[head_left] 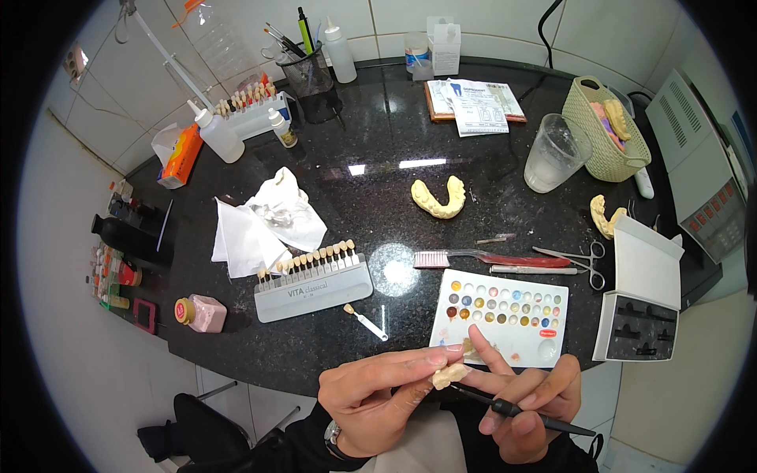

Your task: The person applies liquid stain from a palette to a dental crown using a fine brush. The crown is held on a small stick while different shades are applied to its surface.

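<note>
Your left hand (pixel 386 394) is closing thumb and fingertips on a small cream piece (pixel 449 377), and it is holding that piece just off the near edge of the white palette (pixel 520 340), toward your body. Your right hand (pixel 536 402) is gripping a slim black-handled tool (pixel 552 422) on the near side of the palette, its thin end pointing at the piece; whether that end is touching it, you cannot tell from this view. Your right index finger is stretching over the palette's near part, while another finger of that hand is lying close against the piece. Rows of coloured wells are filling the palette's far half.

Just beyond the palette, a red-handled toothbrush (pixel 512 258) is lying crosswise, with a scissor-handled clamp (pixel 597 264) resting near the palette's far right corner. Farther beyond the palette, a horseshoe-shaped cream dental cast (pixel 438 206) is sitting on the black counter (pixel 378 225). To the palette's left, a shade tab (pixel 369 323) is lying by itself, and past it a grey shade guide (pixel 315 298) is holding a row of tooth samples. To the palette's right, a white box (pixel 646 260) is standing open, showing its dark insert.
</note>
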Demonstrator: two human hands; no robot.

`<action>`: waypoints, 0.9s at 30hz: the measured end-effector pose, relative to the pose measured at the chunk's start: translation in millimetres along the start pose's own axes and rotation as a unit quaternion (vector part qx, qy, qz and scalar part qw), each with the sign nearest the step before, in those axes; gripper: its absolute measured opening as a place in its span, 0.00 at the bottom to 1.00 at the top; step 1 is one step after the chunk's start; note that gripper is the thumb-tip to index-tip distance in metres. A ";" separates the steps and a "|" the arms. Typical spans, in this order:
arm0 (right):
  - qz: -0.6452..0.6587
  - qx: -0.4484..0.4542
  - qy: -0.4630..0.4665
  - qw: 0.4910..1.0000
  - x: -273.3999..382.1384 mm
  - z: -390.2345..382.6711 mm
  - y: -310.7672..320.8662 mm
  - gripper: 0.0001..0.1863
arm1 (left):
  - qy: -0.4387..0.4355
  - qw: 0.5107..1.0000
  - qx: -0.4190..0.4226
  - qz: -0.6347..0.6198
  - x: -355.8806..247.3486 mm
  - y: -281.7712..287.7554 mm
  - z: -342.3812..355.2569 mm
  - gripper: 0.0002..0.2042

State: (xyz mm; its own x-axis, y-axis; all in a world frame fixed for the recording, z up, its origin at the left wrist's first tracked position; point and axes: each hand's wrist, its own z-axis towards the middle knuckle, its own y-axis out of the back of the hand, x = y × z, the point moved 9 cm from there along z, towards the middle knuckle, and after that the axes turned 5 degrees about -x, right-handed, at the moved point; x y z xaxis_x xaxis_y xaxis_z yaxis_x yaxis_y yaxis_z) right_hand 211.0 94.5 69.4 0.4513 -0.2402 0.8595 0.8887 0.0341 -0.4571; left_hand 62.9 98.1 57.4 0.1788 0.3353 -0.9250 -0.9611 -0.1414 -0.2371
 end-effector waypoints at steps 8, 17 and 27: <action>-0.005 -0.019 -0.015 1.000 -4.5 -1.7 2.9 0.17 | -0.020 0.999 0.001 0.037 -3.3 -1.2 0.8 0.06; 0.012 -0.008 -0.017 1.000 -4.6 -1.0 2.5 0.17 | -0.023 0.999 0.001 0.036 -3.0 -0.6 -0.3 0.06; 0.011 0.010 -0.014 1.000 -3.9 -2.0 0.1 0.16 | -0.013 1.000 -0.003 -0.002 -0.6 0.7 -0.6 0.07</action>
State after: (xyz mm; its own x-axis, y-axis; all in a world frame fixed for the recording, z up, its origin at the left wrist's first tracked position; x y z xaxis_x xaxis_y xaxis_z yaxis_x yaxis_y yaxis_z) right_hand 209.2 93.5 65.5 0.4720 -0.2119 0.8558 0.8802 0.0581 -0.4711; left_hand 62.2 97.3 57.7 0.1775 0.3597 -0.9160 -0.9591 -0.1455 -0.2429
